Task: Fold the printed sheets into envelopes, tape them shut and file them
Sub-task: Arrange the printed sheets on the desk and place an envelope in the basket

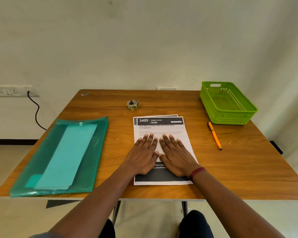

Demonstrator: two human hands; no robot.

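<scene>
A small stack of printed sheets (182, 134) lies flat in the middle of the wooden table, the top one headed "3405 Dining Area". My left hand (143, 156) and my right hand (175, 156) rest side by side on the top sheet, palms down, fingers straight and spread, thumbs nearly touching. A small roll of tape (133, 104) stands beyond the sheets. A translucent teal folder (41, 160) with pale sheets inside lies at the left.
A green plastic basket (237, 115) stands at the table's (248, 169) back right corner. An orange pen (214, 135) lies between it and the sheets. A wall socket with a black cable is at the far left.
</scene>
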